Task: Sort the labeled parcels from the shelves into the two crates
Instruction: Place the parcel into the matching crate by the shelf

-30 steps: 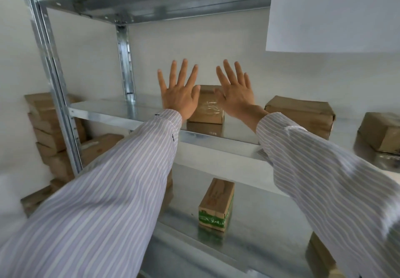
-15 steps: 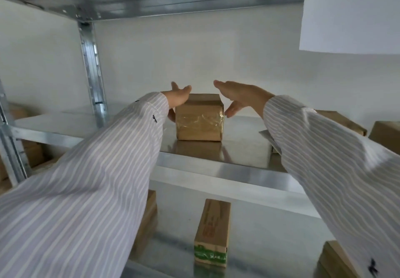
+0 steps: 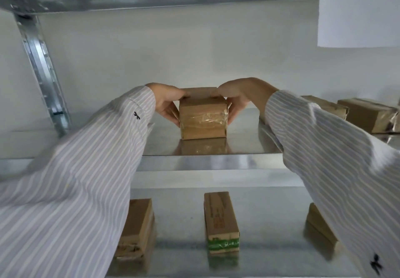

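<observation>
In the middle of the frame, the left hand and right hand squeeze a brown box between them on the metal shelf.

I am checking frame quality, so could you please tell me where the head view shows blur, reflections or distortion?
Head view: the left sleeve is motion-blurred; the parcel gripped by the left hand and right hand is fairly sharp; the shiny shelf mirrors it beneath; the upright post leans, wide-angle distortion.

A storeroom: galvanised steel shelving against a bare white wall, brown taped parcels on it.
</observation>
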Action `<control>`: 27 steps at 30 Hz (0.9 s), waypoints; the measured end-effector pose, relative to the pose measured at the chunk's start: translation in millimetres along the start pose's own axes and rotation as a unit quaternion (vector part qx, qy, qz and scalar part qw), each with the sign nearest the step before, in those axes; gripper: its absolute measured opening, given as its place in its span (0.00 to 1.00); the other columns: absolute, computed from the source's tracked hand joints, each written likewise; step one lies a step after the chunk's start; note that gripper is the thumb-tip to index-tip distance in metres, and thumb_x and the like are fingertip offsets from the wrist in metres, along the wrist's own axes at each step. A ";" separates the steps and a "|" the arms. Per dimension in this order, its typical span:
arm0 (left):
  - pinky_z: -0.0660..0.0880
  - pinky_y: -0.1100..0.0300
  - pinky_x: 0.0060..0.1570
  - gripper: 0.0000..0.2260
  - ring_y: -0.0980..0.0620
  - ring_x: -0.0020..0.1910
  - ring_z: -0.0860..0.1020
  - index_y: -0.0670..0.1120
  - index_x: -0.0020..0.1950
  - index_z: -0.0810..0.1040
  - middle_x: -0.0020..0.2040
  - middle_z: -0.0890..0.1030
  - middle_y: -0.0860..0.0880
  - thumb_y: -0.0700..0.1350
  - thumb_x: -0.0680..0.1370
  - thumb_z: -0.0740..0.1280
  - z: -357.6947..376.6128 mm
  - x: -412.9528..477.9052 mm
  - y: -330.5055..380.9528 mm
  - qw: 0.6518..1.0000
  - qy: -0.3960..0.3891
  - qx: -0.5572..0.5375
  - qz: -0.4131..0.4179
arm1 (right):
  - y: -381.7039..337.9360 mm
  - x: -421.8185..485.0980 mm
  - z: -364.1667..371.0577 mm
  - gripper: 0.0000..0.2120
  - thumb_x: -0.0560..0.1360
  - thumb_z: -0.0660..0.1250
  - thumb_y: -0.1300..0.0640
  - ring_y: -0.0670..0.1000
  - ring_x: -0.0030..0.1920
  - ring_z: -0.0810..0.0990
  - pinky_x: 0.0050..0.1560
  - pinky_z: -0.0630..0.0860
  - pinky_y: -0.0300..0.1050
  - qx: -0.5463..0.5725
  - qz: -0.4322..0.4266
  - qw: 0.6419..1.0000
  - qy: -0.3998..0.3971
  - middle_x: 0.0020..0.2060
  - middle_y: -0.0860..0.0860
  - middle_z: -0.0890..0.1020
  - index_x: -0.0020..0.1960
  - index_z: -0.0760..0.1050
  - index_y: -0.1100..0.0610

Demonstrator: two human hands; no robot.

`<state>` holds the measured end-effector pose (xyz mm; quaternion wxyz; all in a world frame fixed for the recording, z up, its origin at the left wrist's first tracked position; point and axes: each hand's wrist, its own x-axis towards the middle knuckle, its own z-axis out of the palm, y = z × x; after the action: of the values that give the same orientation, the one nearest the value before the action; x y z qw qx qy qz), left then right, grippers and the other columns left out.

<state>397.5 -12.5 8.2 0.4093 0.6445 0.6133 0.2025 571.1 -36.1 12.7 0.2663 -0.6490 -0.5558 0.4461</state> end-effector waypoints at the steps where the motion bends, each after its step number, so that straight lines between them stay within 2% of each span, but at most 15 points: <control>1: 0.80 0.53 0.38 0.19 0.41 0.43 0.80 0.44 0.66 0.68 0.54 0.77 0.37 0.55 0.81 0.57 -0.8 -1.4 -0.7 1.000 0.002 -0.007 0.015 | 0.8 -3.9 0.8 0.13 0.82 0.57 0.56 0.64 0.44 0.78 0.30 0.78 0.59 0.006 -0.008 1.000 0.012 0.51 0.62 0.74 0.63 0.67 0.63; 4: 0.80 0.58 0.34 0.16 0.46 0.41 0.79 0.46 0.65 0.69 0.48 0.76 0.43 0.53 0.81 0.57 -5.7 -4.3 -3.3 0.997 0.017 -0.018 0.075 | 5.1 -9.2 2.7 0.14 0.81 0.58 0.56 0.61 0.45 0.79 0.43 0.78 0.59 0.015 -0.047 0.997 0.053 0.51 0.60 0.75 0.65 0.67 0.62; 7: 0.80 0.58 0.34 0.12 0.48 0.41 0.79 0.46 0.64 0.69 0.50 0.76 0.44 0.48 0.81 0.60 -11.6 -5.1 -8.6 0.990 0.026 -0.040 0.130 | 9.3 -8.8 7.5 0.20 0.80 0.62 0.56 0.59 0.52 0.80 0.53 0.79 0.56 0.001 -0.106 0.990 0.098 0.60 0.56 0.76 0.70 0.64 0.58; 10: 0.80 0.58 0.37 0.22 0.47 0.41 0.80 0.49 0.70 0.64 0.56 0.77 0.43 0.39 0.79 0.64 -17.9 -3.6 -16.4 0.979 0.029 -0.116 0.168 | 14.2 -7.8 12.3 0.30 0.77 0.66 0.61 0.56 0.59 0.77 0.56 0.77 0.54 0.020 -0.172 0.972 0.157 0.64 0.53 0.74 0.74 0.57 0.53; 12: 0.79 0.61 0.38 0.31 0.48 0.41 0.81 0.51 0.74 0.60 0.57 0.77 0.43 0.31 0.76 0.65 -19.2 -1.0 -19.4 0.967 0.054 -0.147 0.201 | 17.5 -5.4 14.3 0.33 0.74 0.65 0.69 0.54 0.63 0.74 0.54 0.77 0.51 0.016 -0.202 0.960 0.193 0.68 0.51 0.72 0.74 0.59 0.53; 15: 0.79 0.62 0.35 0.34 0.50 0.41 0.80 0.51 0.74 0.59 0.57 0.76 0.43 0.27 0.74 0.63 -15.4 2.2 -19.2 0.953 0.093 -0.173 0.229 | 20.7 0.1 16.2 0.32 0.71 0.58 0.76 0.51 0.67 0.72 0.43 0.79 0.45 0.068 -0.237 0.944 0.219 0.68 0.49 0.72 0.71 0.65 0.55; 18: 0.80 0.59 0.38 0.31 0.47 0.47 0.79 0.52 0.74 0.60 0.57 0.75 0.45 0.28 0.75 0.58 -6.4 0.9 -19.3 0.946 0.076 -0.231 0.216 | 20.9 0.2 16.9 0.27 0.73 0.53 0.75 0.53 0.64 0.74 0.42 0.80 0.44 0.147 -0.241 0.933 0.224 0.62 0.48 0.76 0.66 0.71 0.55; 20: 0.80 0.54 0.43 0.25 0.44 0.52 0.77 0.52 0.71 0.64 0.57 0.75 0.46 0.32 0.77 0.53 1.3 -3.2 -20.1 0.936 0.062 -0.280 0.203 | 23.4 -0.5 15.6 0.18 0.77 0.53 0.68 0.55 0.61 0.76 0.41 0.80 0.44 0.167 -0.223 0.933 0.226 0.52 0.47 0.76 0.60 0.73 0.54; 21: 0.79 0.50 0.46 0.22 0.43 0.53 0.76 0.51 0.68 0.66 0.55 0.75 0.45 0.34 0.78 0.52 4.7 -4.2 -20.7 0.929 0.060 -0.308 0.195 | 24.9 -2.1 15.3 0.14 0.78 0.54 0.64 0.57 0.61 0.76 0.42 0.81 0.46 0.183 -0.217 0.933 0.219 0.51 0.48 0.75 0.58 0.73 0.54; 23: 0.77 0.43 0.52 0.16 0.41 0.55 0.75 0.49 0.62 0.70 0.55 0.75 0.43 0.38 0.79 0.50 9.0 -3.1 -22.5 0.909 0.045 -0.379 0.169 | 29.7 -3.5 14.7 0.09 0.81 0.53 0.57 0.58 0.59 0.76 0.47 0.80 0.51 0.207 -0.205 0.935 0.202 0.56 0.51 0.74 0.58 0.70 0.55; 25: 0.74 0.39 0.55 0.11 0.41 0.56 0.74 0.48 0.58 0.71 0.57 0.74 0.42 0.45 0.80 0.52 12.0 1.6 -23.7 0.898 0.021 -0.415 0.148 | 35.3 -3.8 15.0 0.16 0.83 0.50 0.51 0.55 0.54 0.77 0.49 0.78 0.54 0.217 -0.193 0.937 0.194 0.59 0.54 0.73 0.64 0.66 0.58; 27: 0.72 0.38 0.58 0.15 0.43 0.56 0.74 0.48 0.57 0.71 0.55 0.75 0.43 0.55 0.82 0.52 14.4 7.7 -23.3 0.903 0.008 -0.405 0.142 | 41.5 -1.8 15.1 0.22 0.83 0.46 0.45 0.56 0.54 0.76 0.51 0.76 0.55 0.235 -0.182 0.938 0.180 0.59 0.56 0.73 0.68 0.63 0.59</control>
<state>395.2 -11.2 -20.1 0.5969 0.5018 0.3836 0.4948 578.0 -50.0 -28.6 0.5835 -0.5249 -0.4866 0.3837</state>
